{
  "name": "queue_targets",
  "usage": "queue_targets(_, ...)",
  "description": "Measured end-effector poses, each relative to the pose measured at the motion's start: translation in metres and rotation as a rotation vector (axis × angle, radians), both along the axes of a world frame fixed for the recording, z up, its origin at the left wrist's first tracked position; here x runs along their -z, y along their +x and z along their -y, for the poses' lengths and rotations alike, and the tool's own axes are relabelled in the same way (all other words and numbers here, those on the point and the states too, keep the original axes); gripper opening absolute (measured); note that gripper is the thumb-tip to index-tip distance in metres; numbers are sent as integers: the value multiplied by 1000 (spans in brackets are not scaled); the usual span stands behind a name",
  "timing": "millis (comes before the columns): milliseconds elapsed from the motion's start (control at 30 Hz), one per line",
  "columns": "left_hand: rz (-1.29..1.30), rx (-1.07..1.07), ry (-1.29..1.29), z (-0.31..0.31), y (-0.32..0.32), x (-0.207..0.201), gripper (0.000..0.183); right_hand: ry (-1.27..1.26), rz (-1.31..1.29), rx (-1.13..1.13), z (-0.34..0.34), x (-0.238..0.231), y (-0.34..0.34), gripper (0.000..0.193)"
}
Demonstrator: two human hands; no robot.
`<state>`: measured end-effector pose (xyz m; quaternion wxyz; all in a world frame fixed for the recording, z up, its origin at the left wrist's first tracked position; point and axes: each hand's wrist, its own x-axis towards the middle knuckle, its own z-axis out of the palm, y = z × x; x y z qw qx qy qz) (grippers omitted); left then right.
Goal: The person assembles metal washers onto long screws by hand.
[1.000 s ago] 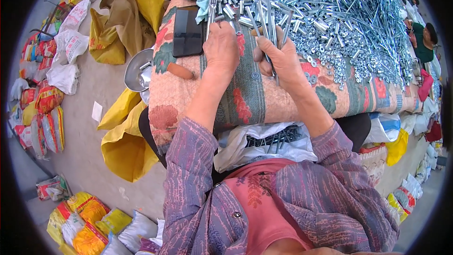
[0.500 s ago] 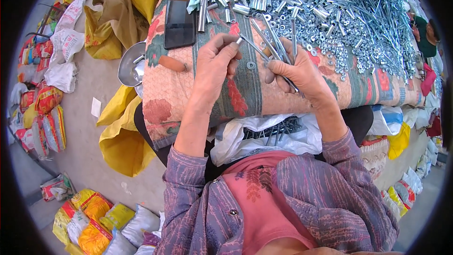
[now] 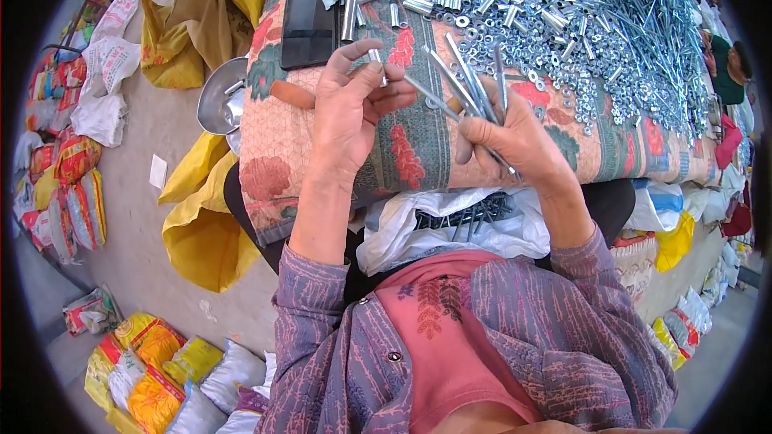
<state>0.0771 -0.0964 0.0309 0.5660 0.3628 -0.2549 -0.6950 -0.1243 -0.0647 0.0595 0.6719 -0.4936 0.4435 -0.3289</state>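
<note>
My left hand (image 3: 344, 112) is raised over the cloth-covered table, thumb and fingers closed on a short shiny metal sleeve (image 3: 375, 56) that stands nearly upright. The other fingers of that hand are partly spread. My right hand (image 3: 519, 137) grips several thin metal rods (image 3: 466, 72) in a fan, their upper ends pointing away from me. One rod leans out toward my left hand, its tip a little apart from the sleeve. Behind my hands lies a heap of loose sleeves (image 3: 511, 16), with washers and nuts (image 3: 575, 96) scattered along its near side.
Long rods (image 3: 635, 16) are piled at the far right. On the table's left part lie a black phone (image 3: 310, 36), an orange handle-like piece (image 3: 292, 94) and a bundle of metal tubes (image 3: 351, 8). A metal bowl (image 3: 215, 100) stands beside the table. An opened white bag (image 3: 386, 233) holds dark rods at my lap.
My left hand has moved up and left with the sleeve, away from the rod's tip, and turned it more upright. My right hand keeps its rods almost in place.
</note>
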Motion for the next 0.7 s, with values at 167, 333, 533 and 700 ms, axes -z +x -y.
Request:
queue_targets(167, 15, -10, 34, -4, -10, -2, 25, -87, -4, 8, -8, 9, 1, 25)
queue_targets(333, 169, 47, 12, -6, -11, 9, 22, 70, 66, 39, -3, -4, -7, 20)
queue_targets(533, -51, -15, 26, -4, -12, 5, 18, 24, 71, 34, -9, -5, 0, 20)
queue_targets(700, -147, 63, 144, -11, -24, 1, 18, 60, 58, 78, -3, 0, -3, 19)
